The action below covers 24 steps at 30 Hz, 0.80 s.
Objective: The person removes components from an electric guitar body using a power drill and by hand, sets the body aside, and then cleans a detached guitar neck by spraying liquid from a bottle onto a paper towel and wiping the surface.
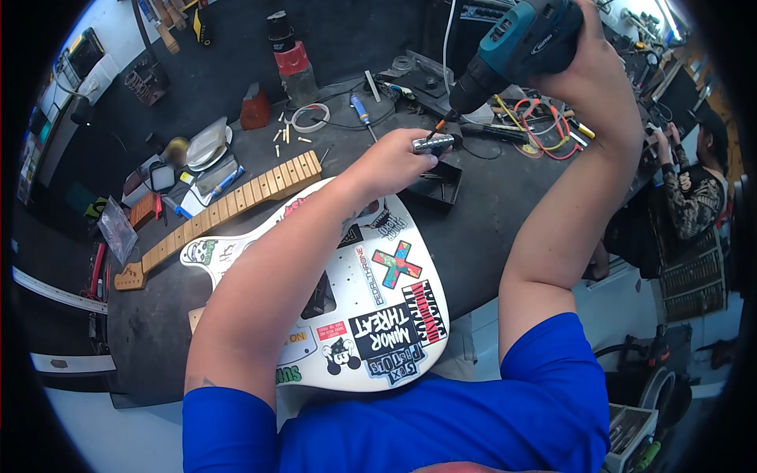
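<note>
My right hand (579, 71) is wrapped round the grip of a teal and black cordless drill (516, 43), held high on the right and pointing down to the left. Its thin bit meets or nearly meets a small metal guitar bridge (433, 145); contact is hard to make out. Fingers of my left hand (394, 162) are closed on that bridge, above a small black open box (438, 188). Beneath my left forearm lies a white guitar body (347, 276) covered in stickers, partly hidden by the arm.
A loose guitar neck (236, 199) lies along the left of the dark bench (481, 236). Behind it are a blue-handled screwdriver (360, 109), a coil of pale tubing (310, 118) and a red-and-black bottle (292, 63). Cables and tools clutter the back right. Another person (698, 173) sits at far right.
</note>
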### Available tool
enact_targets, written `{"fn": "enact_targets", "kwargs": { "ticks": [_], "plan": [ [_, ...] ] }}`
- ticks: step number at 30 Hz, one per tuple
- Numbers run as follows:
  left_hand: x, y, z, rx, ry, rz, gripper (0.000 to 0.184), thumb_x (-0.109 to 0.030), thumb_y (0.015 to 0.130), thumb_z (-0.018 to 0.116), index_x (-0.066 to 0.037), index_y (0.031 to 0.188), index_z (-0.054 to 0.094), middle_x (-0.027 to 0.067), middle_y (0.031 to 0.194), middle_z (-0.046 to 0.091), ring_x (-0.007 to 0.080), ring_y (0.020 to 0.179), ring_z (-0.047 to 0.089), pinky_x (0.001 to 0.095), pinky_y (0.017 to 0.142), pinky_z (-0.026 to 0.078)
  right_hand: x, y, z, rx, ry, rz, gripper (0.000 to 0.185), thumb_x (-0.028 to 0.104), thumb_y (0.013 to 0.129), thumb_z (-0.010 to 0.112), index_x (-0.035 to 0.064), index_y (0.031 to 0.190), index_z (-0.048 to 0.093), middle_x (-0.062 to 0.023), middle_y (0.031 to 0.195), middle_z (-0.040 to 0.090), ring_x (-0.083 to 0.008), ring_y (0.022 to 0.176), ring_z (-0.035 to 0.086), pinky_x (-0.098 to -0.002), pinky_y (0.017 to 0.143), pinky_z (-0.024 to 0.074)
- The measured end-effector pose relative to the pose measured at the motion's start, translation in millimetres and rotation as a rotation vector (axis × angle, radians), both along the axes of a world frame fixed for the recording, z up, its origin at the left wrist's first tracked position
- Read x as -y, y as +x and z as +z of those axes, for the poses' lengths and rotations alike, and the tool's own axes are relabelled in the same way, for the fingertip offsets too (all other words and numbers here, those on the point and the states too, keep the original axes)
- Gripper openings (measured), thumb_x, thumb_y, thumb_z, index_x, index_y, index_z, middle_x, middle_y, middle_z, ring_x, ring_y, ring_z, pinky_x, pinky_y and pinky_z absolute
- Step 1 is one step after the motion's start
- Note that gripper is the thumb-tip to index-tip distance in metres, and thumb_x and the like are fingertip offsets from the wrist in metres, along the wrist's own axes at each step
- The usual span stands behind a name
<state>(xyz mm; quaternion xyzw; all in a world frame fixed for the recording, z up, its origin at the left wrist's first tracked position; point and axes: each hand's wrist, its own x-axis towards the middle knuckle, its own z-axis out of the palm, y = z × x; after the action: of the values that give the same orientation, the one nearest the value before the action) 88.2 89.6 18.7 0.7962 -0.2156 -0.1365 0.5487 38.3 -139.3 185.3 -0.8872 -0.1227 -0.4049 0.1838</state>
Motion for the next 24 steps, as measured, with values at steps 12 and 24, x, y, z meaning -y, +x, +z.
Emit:
{"fn": "enact_targets", "kwargs": {
  "ticks": [12,24],
  "plan": [
    [0.1,1.4,-1.7,0.003,-0.018,-0.009,0.028,-0.010,0.101,0.064,-0.005,0.127,0.072,0.0030,0.102,0.073,0.0103,0.091,0.064,0.0299,0.085,0.051,-22.0,-29.5,5.2,0.056,0.000,-0.133,0.094,0.014,0.062,0.094,0.0132,0.140,0.042,-0.0215,0.110,0.074,-0.0443,0.107,0.073,-0.0499,0.091,0.0564],
    [-0.6,4.6,-4.5,0.038,-0.002,-0.023,0.029,-0.007,0.101,0.063,-0.005,0.129,0.071,0.0050,0.112,0.073,0.0129,0.104,0.065,0.0313,0.095,0.050,-1.7,2.1,6.3,-0.070,0.046,0.040,0.100,0.014,0.059,0.096,0.0108,0.143,0.042,-0.0215,0.111,0.073,-0.0408,0.107,0.074,-0.0478,0.093,0.0563]
  ]
}}
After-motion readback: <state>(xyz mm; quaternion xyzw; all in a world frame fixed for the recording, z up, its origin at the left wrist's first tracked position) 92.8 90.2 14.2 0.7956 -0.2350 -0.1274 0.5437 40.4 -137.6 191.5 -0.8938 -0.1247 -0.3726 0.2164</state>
